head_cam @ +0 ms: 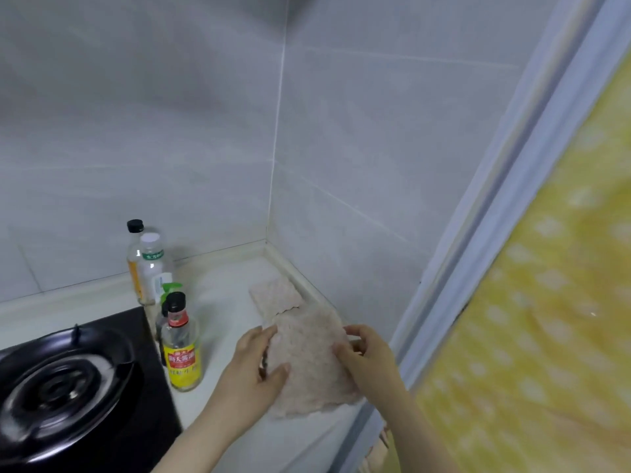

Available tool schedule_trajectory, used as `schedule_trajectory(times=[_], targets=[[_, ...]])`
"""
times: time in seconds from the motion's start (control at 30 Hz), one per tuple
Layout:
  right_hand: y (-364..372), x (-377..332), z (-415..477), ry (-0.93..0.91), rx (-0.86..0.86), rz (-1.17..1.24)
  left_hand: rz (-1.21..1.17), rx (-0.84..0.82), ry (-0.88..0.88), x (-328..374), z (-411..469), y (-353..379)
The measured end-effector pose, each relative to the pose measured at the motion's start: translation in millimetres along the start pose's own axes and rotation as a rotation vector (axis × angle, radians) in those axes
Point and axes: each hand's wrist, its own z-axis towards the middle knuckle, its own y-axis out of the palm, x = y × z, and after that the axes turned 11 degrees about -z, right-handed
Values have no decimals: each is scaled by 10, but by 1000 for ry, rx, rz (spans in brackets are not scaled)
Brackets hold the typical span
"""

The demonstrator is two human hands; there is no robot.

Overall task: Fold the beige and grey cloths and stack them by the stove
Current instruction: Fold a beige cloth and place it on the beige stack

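**Both hands on the beige cloth: square it up before you crease**

Head view: your left hand [252, 367] pinches the beige cloth [307, 370] at its left edge, thumb pressed on top. Your right hand [368, 356] grasps the opposite edge, fingers curled over it. The cloth sits between your hands on the white counter [222, 312], and its near edge sags unevenly toward your wrists.

Just past your fingertips, touching the cloth's far edge, a flat beige piece [275, 295] lies along the wall [341, 233]. It looks like a cloth already folded, though I can't tell for sure that it's separate. No grey cloth shows plainly. A darker sliver under your left palm is too small to call.

So here's the play. Level both edges first, then bring corner to corner. Don't let the floppy near edge trail. Flatten the crease with open palms, and land the fold squarely on the piece ahead.

Watch the sauce bottle [181, 356] just outside your left hand. The gas burner [61, 387] sits beyond it, so keep that elbow tucked in.
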Motion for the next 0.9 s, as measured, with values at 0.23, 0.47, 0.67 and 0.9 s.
schedule_trajectory(times=[0.23,0.47,0.67,0.9], targets=[[174,231,903,81,-75,-21,-7,-60,-122,-275,780,201],[373,570,1674,91,-167,-39,-21,-58,-304,-614,1290,520],[594,851,2223,113,-245,-95,-22,-28,-398,-916,1629,739],[827,980,2441,77,-208,-268,15,-79,-556,-1100,1723,937]])
